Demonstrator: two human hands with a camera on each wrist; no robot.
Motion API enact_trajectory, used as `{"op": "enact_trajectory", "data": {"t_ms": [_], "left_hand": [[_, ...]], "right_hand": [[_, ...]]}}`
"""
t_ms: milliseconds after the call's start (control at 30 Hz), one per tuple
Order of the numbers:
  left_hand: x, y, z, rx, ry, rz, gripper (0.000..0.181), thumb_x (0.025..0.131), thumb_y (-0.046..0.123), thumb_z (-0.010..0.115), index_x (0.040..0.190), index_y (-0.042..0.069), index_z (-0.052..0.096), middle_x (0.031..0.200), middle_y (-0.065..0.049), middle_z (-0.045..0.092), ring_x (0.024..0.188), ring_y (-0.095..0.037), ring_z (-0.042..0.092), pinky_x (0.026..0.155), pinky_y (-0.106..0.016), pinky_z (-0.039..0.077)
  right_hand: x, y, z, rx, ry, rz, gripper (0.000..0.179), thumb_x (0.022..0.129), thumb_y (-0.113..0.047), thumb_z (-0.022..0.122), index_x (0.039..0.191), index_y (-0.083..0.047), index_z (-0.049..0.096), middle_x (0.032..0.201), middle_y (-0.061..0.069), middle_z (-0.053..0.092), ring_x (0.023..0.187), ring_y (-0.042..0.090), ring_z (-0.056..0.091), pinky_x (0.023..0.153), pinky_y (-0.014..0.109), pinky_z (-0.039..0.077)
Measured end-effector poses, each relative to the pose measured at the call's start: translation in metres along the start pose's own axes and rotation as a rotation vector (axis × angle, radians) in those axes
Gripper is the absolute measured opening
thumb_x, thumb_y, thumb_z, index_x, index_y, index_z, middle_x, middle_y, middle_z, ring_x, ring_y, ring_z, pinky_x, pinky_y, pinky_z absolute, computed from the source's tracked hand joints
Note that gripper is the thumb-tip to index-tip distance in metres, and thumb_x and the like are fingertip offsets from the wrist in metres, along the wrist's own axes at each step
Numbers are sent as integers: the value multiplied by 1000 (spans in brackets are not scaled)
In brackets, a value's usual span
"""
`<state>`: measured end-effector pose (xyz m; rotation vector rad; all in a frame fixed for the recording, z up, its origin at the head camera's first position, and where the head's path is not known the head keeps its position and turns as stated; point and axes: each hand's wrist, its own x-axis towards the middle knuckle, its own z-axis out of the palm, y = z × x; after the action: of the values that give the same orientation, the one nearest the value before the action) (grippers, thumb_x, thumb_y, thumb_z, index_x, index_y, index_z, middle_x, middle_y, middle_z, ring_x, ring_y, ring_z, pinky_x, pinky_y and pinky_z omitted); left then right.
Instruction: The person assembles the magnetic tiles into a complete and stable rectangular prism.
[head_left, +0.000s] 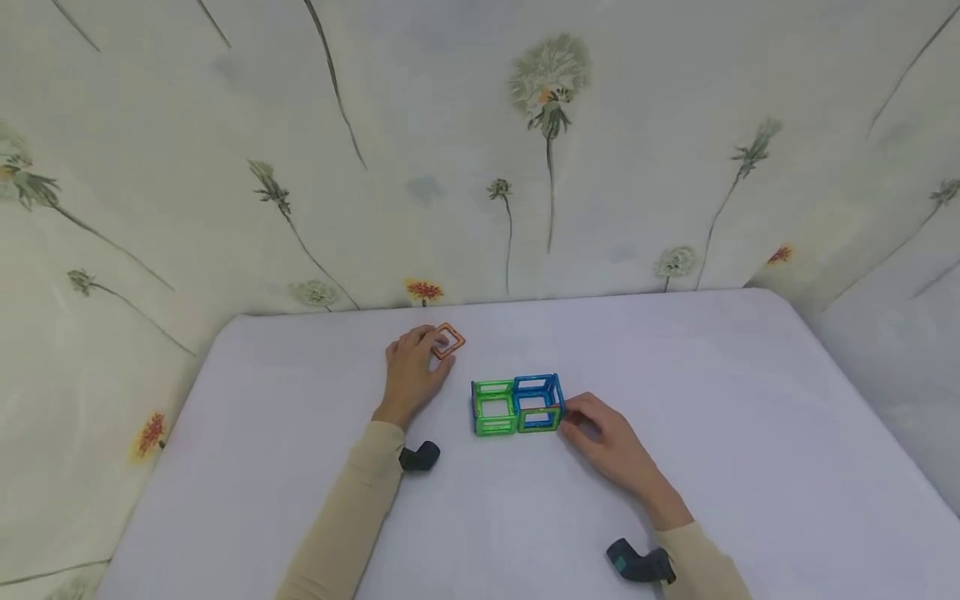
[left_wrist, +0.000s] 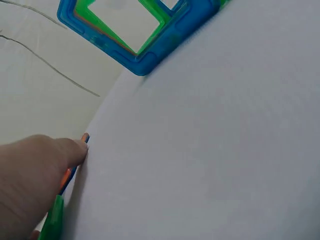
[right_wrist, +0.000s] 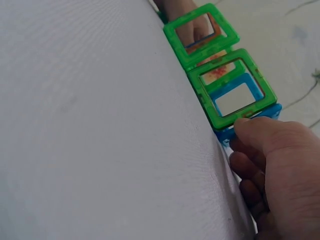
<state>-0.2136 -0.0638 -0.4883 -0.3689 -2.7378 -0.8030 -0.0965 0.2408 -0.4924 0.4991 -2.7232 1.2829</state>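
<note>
An open structure of green and blue magnetic tiles (head_left: 495, 426) stands on the table, two square cells side by side. My right hand (head_left: 611, 446) pinches its right end; in the right wrist view the thumb (right_wrist: 265, 132) presses the corner of the front green tile (right_wrist: 200, 97), with curled fingers beside the blue tile. Up and to the left, my left hand (head_left: 411, 372) holds an orange square magnetic tile (head_left: 457, 348) between thumb and fingers. In the left wrist view, a blue edge shows along the orange tile, and a green piece (left_wrist: 52, 220) lies below the thumb.
A white cloth covers the table (head_left: 525, 517). Behind it hangs a flower-printed curtain (head_left: 450, 150). Dark wrist-worn devices sit by both sleeves, one at the left cuff (head_left: 422, 456) and one at the right cuff (head_left: 637, 562).
</note>
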Motion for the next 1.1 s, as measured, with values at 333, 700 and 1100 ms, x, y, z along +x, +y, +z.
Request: {"op": "enact_trajectory", "data": {"t_ms": [333,700,1100], "left_hand": [[3,-2,2,15,8,-64,15,89,30,64,99,19,65,132,-6,54,127,-28,43,104,-51,30],[-2,-4,5,-51,79,-33,11,86,27,69,92,17,68,126,-4,60,121,-26,51,103,-49,30],[-1,-1,8,-203,159,32,11,86,28,68,91,17,67,124,-1,60,116,-23,52,97,-46,36]], "right_hand": [[2,3,-2,31,14,-40,25,89,-15,66,113,-21,61,103,-10,60,91,5,54,81,13,46],[0,3,0,29,5,-30,27,89,-15,66,114,-21,61,102,-11,60,90,5,54,81,14,47],[-1,3,-1,34,5,-24,32,90,-16,65,120,-20,57,98,-11,59,89,5,52,79,19,47]]}}
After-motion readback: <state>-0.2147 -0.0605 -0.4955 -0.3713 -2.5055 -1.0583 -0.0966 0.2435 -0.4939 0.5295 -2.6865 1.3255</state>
